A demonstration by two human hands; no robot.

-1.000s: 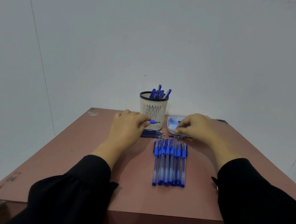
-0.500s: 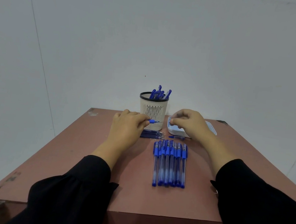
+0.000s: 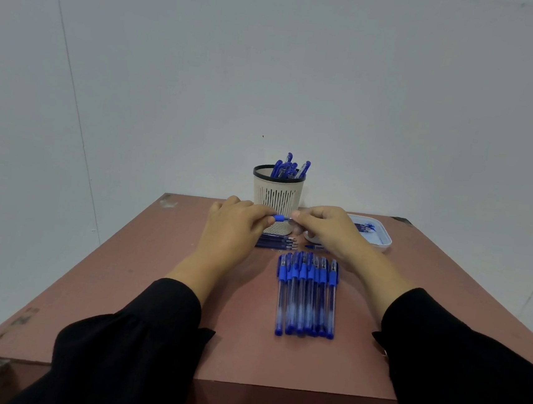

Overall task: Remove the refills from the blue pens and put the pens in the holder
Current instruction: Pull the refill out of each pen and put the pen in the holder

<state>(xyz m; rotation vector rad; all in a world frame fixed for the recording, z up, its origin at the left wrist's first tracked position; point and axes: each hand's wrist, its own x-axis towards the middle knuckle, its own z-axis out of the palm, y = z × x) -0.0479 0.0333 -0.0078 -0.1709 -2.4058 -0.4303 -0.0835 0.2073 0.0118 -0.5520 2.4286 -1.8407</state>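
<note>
My left hand grips a blue pen whose blue grip end sticks out to the right, in front of the holder. My right hand pinches the thin tip end of that pen. The cream slotted holder with a black rim stands at the table's back and has several blue pens in it. Several capped blue pens lie side by side in a row at mid-table. A few dark refills lie below my left hand's fingers.
A white tray with small blue parts sits at the back right of the brown table. One small blue piece lies under my right hand. A pale wall rises right behind the table.
My right hand has left the tray area and moved left to the pen's tip, meeting my left hand. The tray is now uncovered. My left hand has stayed put.
</note>
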